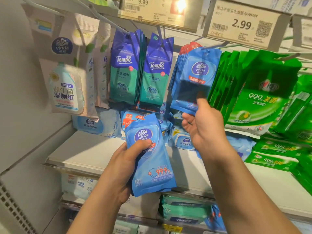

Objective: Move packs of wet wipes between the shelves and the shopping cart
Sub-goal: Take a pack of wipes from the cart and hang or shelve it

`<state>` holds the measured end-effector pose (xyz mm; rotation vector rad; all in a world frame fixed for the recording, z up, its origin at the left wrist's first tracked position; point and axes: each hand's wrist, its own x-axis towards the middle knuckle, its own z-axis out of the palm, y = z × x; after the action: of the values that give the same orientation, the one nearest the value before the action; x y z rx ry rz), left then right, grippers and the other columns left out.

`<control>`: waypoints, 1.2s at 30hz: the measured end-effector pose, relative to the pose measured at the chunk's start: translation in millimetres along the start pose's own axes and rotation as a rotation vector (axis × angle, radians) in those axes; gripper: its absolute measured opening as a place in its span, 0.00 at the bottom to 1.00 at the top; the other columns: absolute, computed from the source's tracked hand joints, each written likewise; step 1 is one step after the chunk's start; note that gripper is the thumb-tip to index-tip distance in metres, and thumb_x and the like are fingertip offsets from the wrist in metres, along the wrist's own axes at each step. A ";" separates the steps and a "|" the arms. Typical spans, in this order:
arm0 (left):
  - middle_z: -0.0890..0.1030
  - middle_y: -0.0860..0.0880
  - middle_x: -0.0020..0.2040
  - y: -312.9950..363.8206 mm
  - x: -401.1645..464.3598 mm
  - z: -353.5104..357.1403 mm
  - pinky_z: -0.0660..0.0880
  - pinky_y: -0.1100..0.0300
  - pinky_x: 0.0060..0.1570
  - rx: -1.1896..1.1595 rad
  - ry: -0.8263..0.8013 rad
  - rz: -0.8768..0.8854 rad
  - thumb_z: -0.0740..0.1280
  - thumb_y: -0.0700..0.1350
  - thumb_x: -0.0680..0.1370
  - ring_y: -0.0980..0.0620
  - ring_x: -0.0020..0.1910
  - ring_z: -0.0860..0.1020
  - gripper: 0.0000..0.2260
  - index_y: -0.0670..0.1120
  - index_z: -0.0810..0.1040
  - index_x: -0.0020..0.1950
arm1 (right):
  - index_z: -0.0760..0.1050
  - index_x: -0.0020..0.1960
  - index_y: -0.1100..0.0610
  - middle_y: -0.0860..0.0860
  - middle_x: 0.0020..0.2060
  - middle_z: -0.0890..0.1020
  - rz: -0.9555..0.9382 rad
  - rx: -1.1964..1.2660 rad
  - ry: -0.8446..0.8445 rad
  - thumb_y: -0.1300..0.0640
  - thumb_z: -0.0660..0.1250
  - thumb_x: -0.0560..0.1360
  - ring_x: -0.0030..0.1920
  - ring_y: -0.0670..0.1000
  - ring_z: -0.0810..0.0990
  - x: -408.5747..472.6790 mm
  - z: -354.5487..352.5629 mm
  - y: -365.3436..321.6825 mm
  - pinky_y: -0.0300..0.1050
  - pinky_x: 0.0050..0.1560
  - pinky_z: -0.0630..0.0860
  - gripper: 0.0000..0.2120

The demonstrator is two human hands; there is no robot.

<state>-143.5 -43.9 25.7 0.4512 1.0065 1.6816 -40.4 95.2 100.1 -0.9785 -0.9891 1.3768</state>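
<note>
My left hand (125, 163) grips a small stack of blue Vinda wet wipe packs (148, 159) in front of the white shelf (87, 152), thumb across the top pack's logo. My right hand (205, 125) is raised with its fingers spread, thumb touching the lower edge of the front blue Vinda pack (195, 78) in a row hanging from a peg hook (217, 45). That front pack tilts outward. No shopping cart is in view.
Blue-green Tempo packs (140, 70) hang to the left, beige Vinda pouches (67, 73) further left, green packs (256, 92) to the right. Price tags (243, 24) jut out overhead. More wipe packs lie at the back of the shelf and on the shelf below.
</note>
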 end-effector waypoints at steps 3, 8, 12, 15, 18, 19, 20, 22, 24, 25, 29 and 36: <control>0.85 0.42 0.40 -1.6 1.5 0.5 0.81 0.51 0.35 0.006 0.005 0.000 0.70 0.43 0.76 0.44 0.33 0.83 0.06 0.44 0.80 0.52 | 0.73 0.48 0.57 0.56 0.42 0.79 0.118 0.012 -0.045 0.54 0.65 0.82 0.31 0.51 0.80 -9.1 -9.4 13.8 0.43 0.31 0.74 0.07; 0.85 0.42 0.41 -5.1 1.6 5.0 0.81 0.51 0.36 0.007 -0.026 0.035 0.73 0.44 0.68 0.45 0.34 0.83 0.13 0.45 0.81 0.51 | 0.73 0.52 0.59 0.55 0.37 0.78 0.247 -0.131 -0.173 0.57 0.64 0.82 0.27 0.50 0.73 -31.3 -30.9 33.4 0.44 0.31 0.65 0.05; 0.86 0.39 0.47 -8.5 2.2 6.2 0.82 0.47 0.43 0.031 -0.053 0.059 0.77 0.42 0.63 0.41 0.39 0.84 0.21 0.43 0.82 0.55 | 0.72 0.46 0.57 0.50 0.26 0.71 0.190 -0.369 -0.299 0.48 0.62 0.82 0.24 0.49 0.64 -52.8 -45.9 42.1 0.43 0.29 0.59 0.12; 0.86 0.36 0.53 -11.1 1.4 9.8 0.83 0.44 0.46 0.045 -0.095 0.073 0.77 0.40 0.65 0.39 0.44 0.85 0.22 0.41 0.82 0.58 | 0.74 0.42 0.57 0.55 0.28 0.79 0.183 -0.418 -0.404 0.37 0.65 0.77 0.28 0.52 0.76 -70.9 -54.3 43.6 0.47 0.32 0.73 0.22; 0.86 0.38 0.47 -13.6 -1.2 14.2 0.84 0.50 0.37 0.052 -0.111 0.094 0.73 0.42 0.68 0.42 0.39 0.85 0.17 0.41 0.82 0.55 | 0.76 0.46 0.56 0.56 0.42 0.86 0.080 -0.537 -0.456 0.32 0.73 0.67 0.43 0.57 0.85 -83.5 -65.1 46.8 0.54 0.48 0.82 0.27; 0.86 0.38 0.46 -14.1 -2.3 15.7 0.83 0.50 0.35 0.056 -0.114 0.099 0.73 0.42 0.68 0.42 0.38 0.85 0.15 0.41 0.83 0.54 | 0.76 0.46 0.55 0.53 0.41 0.86 0.040 -0.558 -0.465 0.37 0.76 0.69 0.42 0.55 0.85 -86.7 -68.0 47.0 0.52 0.47 0.82 0.22; 0.86 0.38 0.45 -14.7 -2.5 15.7 0.83 0.51 0.34 0.061 -0.111 0.107 0.73 0.42 0.67 0.42 0.37 0.85 0.13 0.42 0.84 0.51 | 0.76 0.47 0.54 0.51 0.42 0.87 0.016 -0.576 -0.468 0.42 0.77 0.71 0.43 0.53 0.86 -87.2 -70.4 48.3 0.51 0.49 0.83 0.18; 0.86 0.38 0.45 -16.3 -3.5 16.1 0.82 0.51 0.33 0.070 -0.102 0.114 0.73 0.43 0.66 0.43 0.36 0.85 0.10 0.44 0.85 0.47 | 0.77 0.51 0.54 0.50 0.45 0.87 0.002 -0.606 -0.457 0.47 0.77 0.72 0.46 0.52 0.87 -87.5 -73.2 49.3 0.54 0.53 0.83 0.15; 0.87 0.38 0.48 -17.0 -5.3 16.5 0.83 0.51 0.35 0.086 -0.095 0.105 0.75 0.44 0.65 0.42 0.38 0.85 0.15 0.44 0.84 0.50 | 0.78 0.52 0.54 0.50 0.46 0.87 -0.001 -0.603 -0.456 0.48 0.76 0.74 0.48 0.52 0.87 -87.5 -75.3 49.5 0.56 0.55 0.83 0.13; 0.87 0.38 0.50 -16.7 -6.6 17.1 0.83 0.51 0.36 0.091 -0.086 0.098 0.75 0.46 0.65 0.42 0.39 0.85 0.18 0.44 0.84 0.54 | 0.78 0.52 0.53 0.50 0.47 0.87 -0.002 -0.597 -0.456 0.48 0.75 0.75 0.49 0.52 0.87 -87.5 -76.0 49.8 0.56 0.55 0.82 0.12; 0.87 0.41 0.52 -13.6 -12.9 21.1 0.85 0.48 0.39 0.056 -0.066 0.078 0.73 0.48 0.72 0.43 0.44 0.87 0.20 0.43 0.80 0.62 | 0.78 0.53 0.53 0.50 0.47 0.87 -0.019 -0.544 -0.422 0.48 0.72 0.77 0.50 0.52 0.86 -87.4 -80.8 50.8 0.57 0.56 0.82 0.10; 0.87 0.43 0.53 -12.7 -17.0 21.9 0.85 0.46 0.41 0.046 -0.053 0.060 0.64 0.40 0.82 0.42 0.47 0.87 0.10 0.44 0.81 0.61 | 0.76 0.49 0.51 0.50 0.41 0.86 -0.086 -0.474 -0.228 0.46 0.68 0.79 0.39 0.52 0.85 -85.3 -84.0 50.7 0.51 0.41 0.82 0.08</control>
<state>-114.1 -50.0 31.2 0.5577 1.0034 1.6937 27.0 10.9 27.7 -1.1221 -1.5592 1.2228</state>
